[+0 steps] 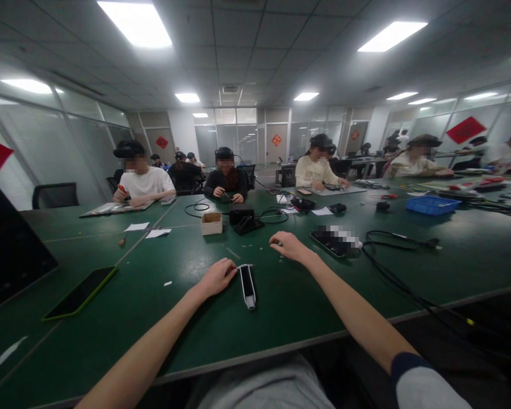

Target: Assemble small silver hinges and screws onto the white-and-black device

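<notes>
My left hand [217,276] rests on the green table with its fingers curled together. Its fingertips meet the upper left end of a slim, long device [247,286] that has a white frame and a black face, with a narrow nub at the near end. The exact kind of device is unclear. Farther forward and to the right, my right hand [290,246] hovers low over the table with fingers bent down and pinched. Whatever lies between those fingertips is too small to make out. Tiny pale parts [281,259] lie just below it.
A phone in a green case [80,292] lies left, a dark screen [12,250] behind it. Ahead are a small cardboard box [212,224] and a black stand [242,218]. Right are a partly blurred-out phone [334,241], black cables [392,284] and a blue tray [433,205]. Several people sit opposite.
</notes>
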A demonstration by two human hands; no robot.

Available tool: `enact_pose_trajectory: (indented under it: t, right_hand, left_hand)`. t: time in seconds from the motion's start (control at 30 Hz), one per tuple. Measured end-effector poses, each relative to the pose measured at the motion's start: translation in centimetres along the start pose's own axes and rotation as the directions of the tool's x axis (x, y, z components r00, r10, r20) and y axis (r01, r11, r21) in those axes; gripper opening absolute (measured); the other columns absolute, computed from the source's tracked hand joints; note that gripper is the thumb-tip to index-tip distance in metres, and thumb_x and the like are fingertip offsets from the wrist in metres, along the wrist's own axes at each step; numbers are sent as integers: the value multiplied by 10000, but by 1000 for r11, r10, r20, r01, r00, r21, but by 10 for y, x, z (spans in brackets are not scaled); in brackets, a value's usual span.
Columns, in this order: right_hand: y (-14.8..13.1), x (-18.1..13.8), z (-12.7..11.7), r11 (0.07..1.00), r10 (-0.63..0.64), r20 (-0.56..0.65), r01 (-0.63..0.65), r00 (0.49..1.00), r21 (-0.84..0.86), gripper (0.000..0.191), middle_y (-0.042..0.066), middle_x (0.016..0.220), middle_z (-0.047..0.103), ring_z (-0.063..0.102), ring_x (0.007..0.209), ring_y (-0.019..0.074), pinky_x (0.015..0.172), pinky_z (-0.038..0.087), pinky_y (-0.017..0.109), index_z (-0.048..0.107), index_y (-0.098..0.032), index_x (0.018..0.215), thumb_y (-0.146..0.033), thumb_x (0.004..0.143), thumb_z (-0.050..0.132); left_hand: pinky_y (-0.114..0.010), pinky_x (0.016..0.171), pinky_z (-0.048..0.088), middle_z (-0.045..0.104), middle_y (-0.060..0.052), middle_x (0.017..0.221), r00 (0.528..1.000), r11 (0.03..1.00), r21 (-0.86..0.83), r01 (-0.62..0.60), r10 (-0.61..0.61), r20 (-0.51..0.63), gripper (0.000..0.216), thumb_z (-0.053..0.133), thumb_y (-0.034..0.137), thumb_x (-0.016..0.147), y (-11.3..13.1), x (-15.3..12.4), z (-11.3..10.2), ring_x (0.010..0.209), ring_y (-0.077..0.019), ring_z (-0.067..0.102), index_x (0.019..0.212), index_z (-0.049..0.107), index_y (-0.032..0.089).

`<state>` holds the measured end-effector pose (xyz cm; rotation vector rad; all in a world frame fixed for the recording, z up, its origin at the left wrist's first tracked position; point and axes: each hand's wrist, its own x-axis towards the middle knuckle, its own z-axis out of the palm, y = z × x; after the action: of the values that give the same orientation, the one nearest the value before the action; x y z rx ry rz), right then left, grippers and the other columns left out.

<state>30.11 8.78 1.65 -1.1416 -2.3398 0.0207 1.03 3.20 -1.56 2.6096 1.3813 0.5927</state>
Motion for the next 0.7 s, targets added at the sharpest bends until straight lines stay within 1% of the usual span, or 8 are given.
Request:
enact_pose_trajectory:
  t: [0.07, 0.13, 0.2, 0.27, 0.33, 0.4, 0.57, 0.7]
  right_hand:
    - [15, -4, -8, 994, 87, 44, -83, 995, -77, 151, 78, 906, 670, 604, 839, 180, 777, 449, 274, 691, -167, 891, -200, 832, 556]
    - [25, -9, -12, 985, 148, 124, -134, 981, -110, 155, 77, 903, 681, 616, 825, 190, 752, 449, 266, 703, -176, 879, -224, 818, 568]
    - [28, -12, -14, 983, 181, 227, -168, 957, -78, 154, 65, 884, 694, 629, 798, 194, 722, 455, 262, 712, -190, 868, -248, 799, 587]
    - [28, -13, -13, 979, 194, 323, -204, 926, -4, 140, 49, 855, 700, 637, 761, 189, 678, 465, 253, 720, -206, 850, -265, 766, 625]
    - [27, -13, -12, 971, 198, 378, -235, 905, 54, 137, 38, 831, 701, 639, 739, 186, 643, 469, 245, 725, -218, 831, -279, 720, 674]
    - [27, -11, -10, 967, 205, 380, -246, 902, 60, 146, 35, 823, 699, 638, 737, 185, 636, 470, 241, 727, -221, 829, -276, 698, 692]
    - [31, -10, -7, 969, 248, 289, -240, 925, -65, 174, 58, 903, 696, 635, 801, 198, 691, 460, 252, 710, -207, 900, -234, 752, 623]
    - [30, -11, -5, 969, 245, 300, -237, 922, -66, 180, 58, 904, 693, 634, 797, 194, 689, 462, 255, 701, -201, 918, -235, 777, 595]
  left_hand:
    - [-307, 736, 452, 601, -54, 888, 1000, 1000, -3, 13, -13, 2, 196, 437, 302, 903, 1, 0, -1, 808, -189, 571, 889, 593, 185]
    - [-307, 739, 454, 602, -55, 890, 1000, 1000, -8, 21, -21, -1, 202, 439, 307, 902, 2, -1, -2, 809, -188, 569, 892, 598, 184]
    - [-308, 739, 455, 601, -56, 888, 1000, 1000, -9, 18, -18, -4, 206, 437, 307, 903, 3, -1, -3, 806, -188, 568, 895, 601, 182]
    - [-310, 733, 455, 601, -55, 880, 1000, 1000, -5, 14, -14, -7, 207, 436, 305, 903, 3, -2, -4, 798, -188, 567, 893, 601, 181]
    - [-310, 728, 453, 601, -55, 873, 1000, 1000, 2, 12, -12, -12, 205, 436, 301, 902, 4, -2, -4, 795, -189, 568, 888, 601, 180]
    - [-307, 716, 451, 599, -54, 864, 1000, 1000, 7, 9, -9, -15, 206, 435, 299, 901, 4, -2, -4, 786, -189, 569, 885, 601, 178]
    - [-299, 699, 446, 598, -51, 850, 1000, 1000, 11, -1, 2, -25, 209, 434, 304, 902, 2, -2, -2, 777, -189, 574, 882, 601, 179]
    - [-297, 690, 442, 598, -49, 841, 999, 1000, 20, -2, 3, -34, 208, 434, 302, 901, 1, -1, -1, 761, -187, 575, 860, 595, 177]
